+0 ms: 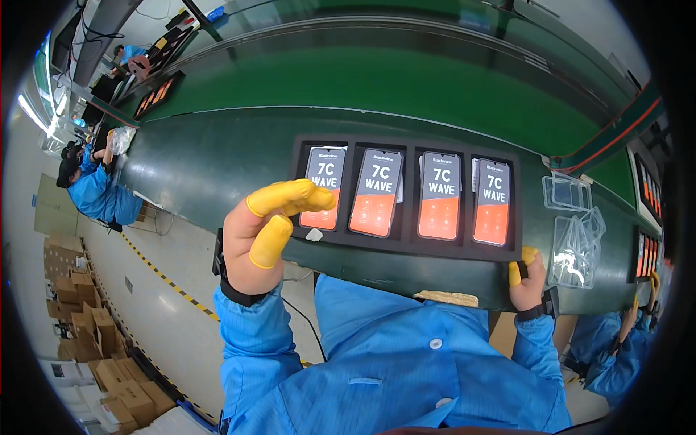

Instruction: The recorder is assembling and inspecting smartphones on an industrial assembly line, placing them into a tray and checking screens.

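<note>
A black tray (406, 250) with a row of compartments lies on the green bench. In its compartments are several phones with grey-and-orange fronts, among them the leftmost phone (324, 177) and the rightmost phone (492, 203). My left hand (270, 225), with yellow finger covers, is over the tray's left end. Its fingers are stretched out and the thumb is apart, with nothing visible between them. They overlap the leftmost phone in view; whether they touch it I cannot tell. My right hand (528, 279), also in yellow covers, pinches the tray's near right corner. A small white scrap (314, 235) is at the tray's near left edge.
Clear plastic cases (576, 246) lie in a loose pile right of the tray. A green conveyor belt (348, 80) runs behind the bench. One co-worker (101, 188) sits at the far left, another (616, 348) at the right. Cardboard boxes (130, 391) stand on the floor.
</note>
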`<state>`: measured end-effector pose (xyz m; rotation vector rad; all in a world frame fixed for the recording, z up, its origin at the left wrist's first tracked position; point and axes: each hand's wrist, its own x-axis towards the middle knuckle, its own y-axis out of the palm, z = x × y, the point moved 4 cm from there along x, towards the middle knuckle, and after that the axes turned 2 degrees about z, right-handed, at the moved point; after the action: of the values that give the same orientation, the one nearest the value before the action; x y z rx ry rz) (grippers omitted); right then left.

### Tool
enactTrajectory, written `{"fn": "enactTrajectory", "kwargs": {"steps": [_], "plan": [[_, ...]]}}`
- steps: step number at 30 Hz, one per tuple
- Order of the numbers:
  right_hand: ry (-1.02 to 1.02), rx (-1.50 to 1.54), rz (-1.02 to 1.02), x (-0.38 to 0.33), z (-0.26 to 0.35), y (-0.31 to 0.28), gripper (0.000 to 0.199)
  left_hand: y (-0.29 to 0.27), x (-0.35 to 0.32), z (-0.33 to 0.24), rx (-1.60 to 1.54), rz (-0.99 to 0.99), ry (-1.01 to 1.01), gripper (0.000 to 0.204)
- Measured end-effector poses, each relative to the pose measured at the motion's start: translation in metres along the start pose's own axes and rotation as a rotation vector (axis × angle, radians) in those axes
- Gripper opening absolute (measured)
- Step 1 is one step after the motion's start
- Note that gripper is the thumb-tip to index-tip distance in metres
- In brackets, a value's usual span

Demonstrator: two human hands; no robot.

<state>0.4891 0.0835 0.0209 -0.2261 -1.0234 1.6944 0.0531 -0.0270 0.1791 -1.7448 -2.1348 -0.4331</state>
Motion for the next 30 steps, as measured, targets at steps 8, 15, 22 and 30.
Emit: {"fn": "enactTrajectory", "kwargs": {"steps": [8,15,22,30], "plan": [[-0.013,0.014,0.001,0.001,0.000,0.001,0.017,0.008,-0.004,-0.007,-0.098,0.010,-0.032,0.038],[-0.027,0.000,-0.016,0.001,0.000,0.002,0.019,0.041,0.007,-0.051,0.459,0.160,0.170,0.034],[-0.008,-0.023,-0.022,-0.001,0.001,0.001,0.019,0.090,0.016,-0.105,0.449,0.384,0.778,0.011],[0.014,0.006,-0.026,-0.002,0.000,0.000,0.021,0.099,0.011,-0.136,0.733,0.417,0.645,0.002]]}}
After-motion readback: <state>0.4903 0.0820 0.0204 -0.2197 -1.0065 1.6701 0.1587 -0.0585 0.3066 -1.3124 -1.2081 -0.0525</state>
